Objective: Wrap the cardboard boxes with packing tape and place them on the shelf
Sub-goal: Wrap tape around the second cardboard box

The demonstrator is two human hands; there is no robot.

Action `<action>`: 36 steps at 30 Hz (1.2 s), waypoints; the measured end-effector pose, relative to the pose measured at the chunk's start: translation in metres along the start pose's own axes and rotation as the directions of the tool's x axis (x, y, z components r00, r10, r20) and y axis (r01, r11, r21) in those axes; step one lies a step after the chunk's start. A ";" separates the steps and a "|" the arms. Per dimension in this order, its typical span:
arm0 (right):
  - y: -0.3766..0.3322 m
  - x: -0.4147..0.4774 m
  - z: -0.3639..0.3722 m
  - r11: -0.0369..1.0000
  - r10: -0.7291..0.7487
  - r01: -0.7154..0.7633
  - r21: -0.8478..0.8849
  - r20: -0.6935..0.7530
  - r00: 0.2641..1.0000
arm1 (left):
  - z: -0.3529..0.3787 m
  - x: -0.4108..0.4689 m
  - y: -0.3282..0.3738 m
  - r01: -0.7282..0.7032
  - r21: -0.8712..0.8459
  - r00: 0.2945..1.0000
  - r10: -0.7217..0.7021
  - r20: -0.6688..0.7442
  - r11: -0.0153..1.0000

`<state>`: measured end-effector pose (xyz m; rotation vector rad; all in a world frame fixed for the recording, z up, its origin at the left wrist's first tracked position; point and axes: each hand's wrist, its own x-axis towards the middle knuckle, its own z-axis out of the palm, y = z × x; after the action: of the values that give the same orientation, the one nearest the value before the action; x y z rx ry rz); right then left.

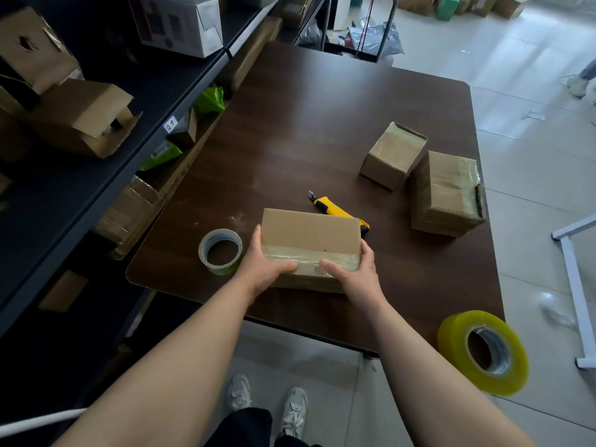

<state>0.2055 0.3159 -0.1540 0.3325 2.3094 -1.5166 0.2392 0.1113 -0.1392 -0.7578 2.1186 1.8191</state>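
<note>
A flat cardboard box (309,230) with a strip of clear tape along its near edge lies at the front of the dark wooden table (306,130). My left hand (264,267) grips its left end, thumb on the taped top. My right hand (354,272) grips its right end the same way. A nearly used-up tape roll (221,251) lies just left of the box. A full yellowish tape roll (483,351) overhangs the table's front right corner. Two taped boxes (393,154) (446,193) stand at the right. The dark shelf (106,130) runs along the left.
A yellow utility knife (338,210) lies right behind the held box. The shelf holds open cardboard boxes (84,119), a white carton (175,22) and green bags (209,100). A white frame (572,272) stands on the floor at right. Another person's foot (577,85) shows far right.
</note>
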 end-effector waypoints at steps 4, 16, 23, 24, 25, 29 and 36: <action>-0.002 -0.004 0.009 0.998 -0.001 -0.006 -0.069 -0.096 0.995 | 0.008 -0.002 -0.001 -0.024 0.106 0.993 0.035 -0.108 0.994; -0.003 -0.005 -0.006 0.991 -0.007 0.011 -0.131 0.028 1.000 | -0.001 0.002 -0.002 0.003 0.253 1.000 -0.004 0.003 0.967; -0.035 -0.006 -0.004 0.931 -0.173 0.116 -0.346 -0.141 0.975 | -0.040 0.012 -0.006 0.075 0.576 0.863 0.236 -0.447 0.814; -0.042 -0.005 -0.002 0.918 -0.221 0.153 -0.367 -0.152 0.963 | -0.048 0.014 -0.011 0.143 0.682 0.856 0.256 -0.449 0.718; -0.048 -0.005 0.002 0.901 -0.258 0.179 -0.395 -0.158 0.953 | -0.055 0.015 -0.015 0.196 0.773 0.874 0.249 -0.417 0.604; -0.066 -0.001 0.018 0.808 -0.376 0.267 -0.525 -0.110 0.920 | -0.070 0.022 -0.032 0.241 0.868 0.939 0.121 -0.322 0.435; -0.091 0.000 0.039 0.929 -0.290 0.287 -0.233 0.023 0.957 | -0.093 0.006 -0.008 -0.094 0.530 0.903 0.296 -0.311 0.843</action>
<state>0.1767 0.2441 -0.0918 -0.0652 2.6030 -1.3437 0.2518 0.0191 -0.1313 -0.8209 2.8559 1.1455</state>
